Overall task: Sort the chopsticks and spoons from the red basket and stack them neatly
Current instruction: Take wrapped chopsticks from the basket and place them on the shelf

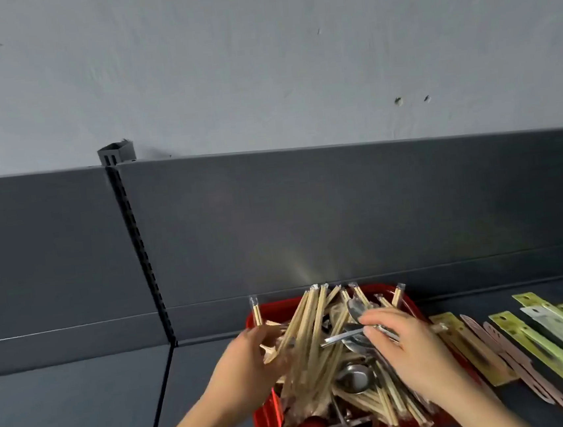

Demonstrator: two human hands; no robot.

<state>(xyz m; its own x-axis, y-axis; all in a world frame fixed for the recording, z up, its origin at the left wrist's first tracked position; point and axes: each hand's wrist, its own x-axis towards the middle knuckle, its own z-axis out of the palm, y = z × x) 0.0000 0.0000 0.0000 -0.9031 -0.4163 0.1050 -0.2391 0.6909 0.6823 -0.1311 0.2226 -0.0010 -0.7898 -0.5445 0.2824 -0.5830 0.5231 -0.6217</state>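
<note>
The red basket [269, 421] sits on the dark shelf at the bottom middle, heaped with wrapped wooden chopsticks [314, 341] and metal spoons [356, 378]. My left hand [249, 361] reaches into the basket's left side and its fingers curl round a bundle of chopsticks. My right hand [402, 342] is over the basket's right half and pinches the handle of a metal spoon [343, 337], whose end points left. Another spoon bowl [355, 309] stands up just behind my right fingers.
To the right of the basket, several flat packaged utensils in yellow-green, white and pink sleeves [540, 343] lie in a row on the dark shelf [70, 423]. A dark back panel with a slotted upright [139, 247] rises behind. A grey wall is above.
</note>
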